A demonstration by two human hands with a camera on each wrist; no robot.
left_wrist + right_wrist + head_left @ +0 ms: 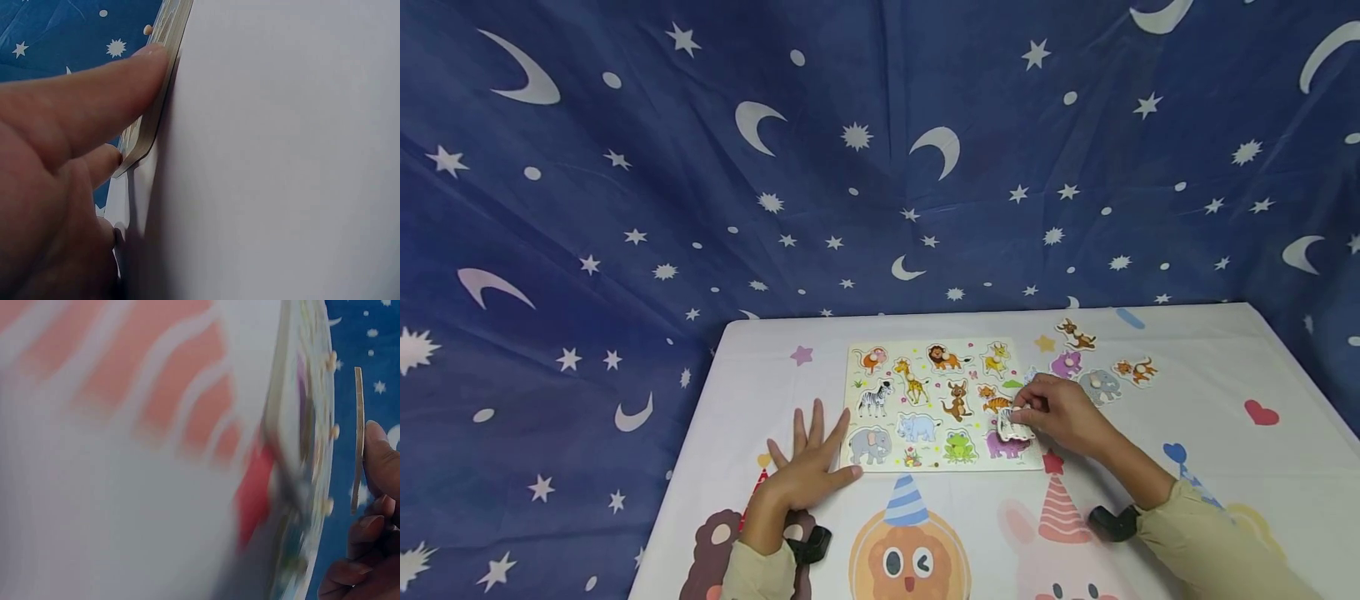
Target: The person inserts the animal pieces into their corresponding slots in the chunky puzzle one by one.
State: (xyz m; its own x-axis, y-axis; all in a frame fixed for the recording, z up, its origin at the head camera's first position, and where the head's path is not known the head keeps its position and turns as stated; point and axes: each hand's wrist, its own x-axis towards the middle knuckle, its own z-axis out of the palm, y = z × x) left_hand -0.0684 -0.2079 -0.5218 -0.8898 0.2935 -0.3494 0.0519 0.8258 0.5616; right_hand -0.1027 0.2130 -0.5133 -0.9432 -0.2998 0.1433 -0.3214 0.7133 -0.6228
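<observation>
A wooden animal puzzle board [951, 463] lies flat on the table, with zebra, giraffe, elephant, frog and other animal pictures on it. My right hand [1063, 412] pinches a zebra puzzle piece [1013, 425] over the board's lower right, by the purple hippo picture [1006, 447]. In the right wrist view that zebra piece [358, 440] appears edge-on, raised above the board. My left hand [808, 471] rests at the board's lower left corner, fingers spread. Seen from the left wrist, the thumb [134, 78] touches the board's edge [153, 122].
Loose pieces lie right of the board: a kangaroo [1077, 334], a purple hippo [1065, 363], an elephant [1101, 387] and a tiger [1136, 371]. A bluish piece is partly hidden behind the right hand. The white tablecloth [1210, 475] has printed cartoon figures; a blue starry curtain [865, 183] hangs behind.
</observation>
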